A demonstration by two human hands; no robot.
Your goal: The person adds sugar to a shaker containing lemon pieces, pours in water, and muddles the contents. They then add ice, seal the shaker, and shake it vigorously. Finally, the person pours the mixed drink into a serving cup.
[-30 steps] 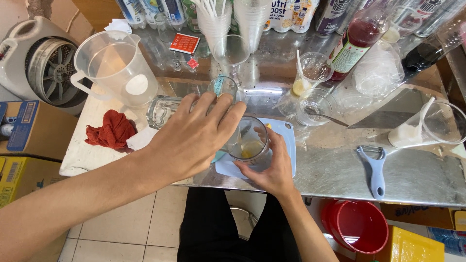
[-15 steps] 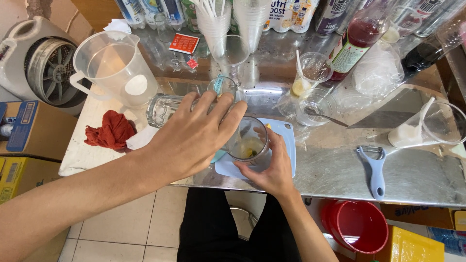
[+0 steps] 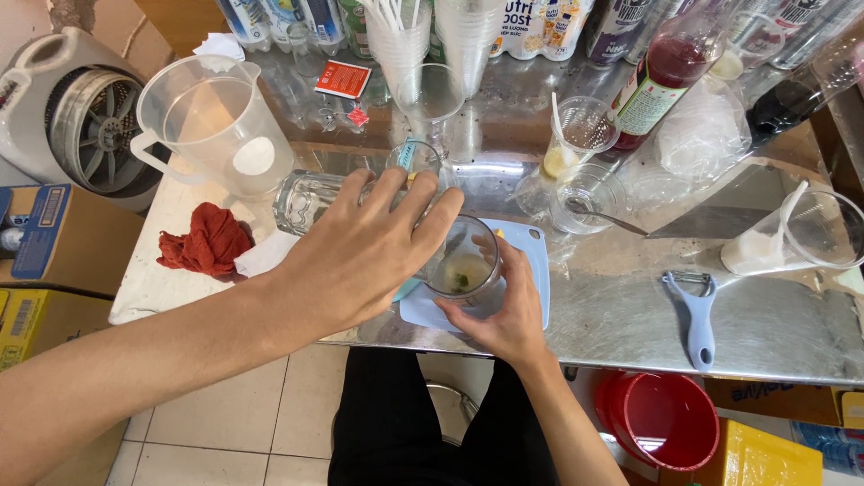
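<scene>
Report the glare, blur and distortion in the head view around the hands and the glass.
Head view: daylight glares off the steel table, brightest behind the clear glass. The left hand looms large and slightly soft, being nearest the lens. The right hand on the glass is sharp, as is the blue peeler. Wide-angle bending shows at the edges, where the plastic jug leans outward.

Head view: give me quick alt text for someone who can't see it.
The right hand grips a clear glass on a pale blue cutting board, the left hand spread just beside it. A blue peeler lies on the steel table.
</scene>
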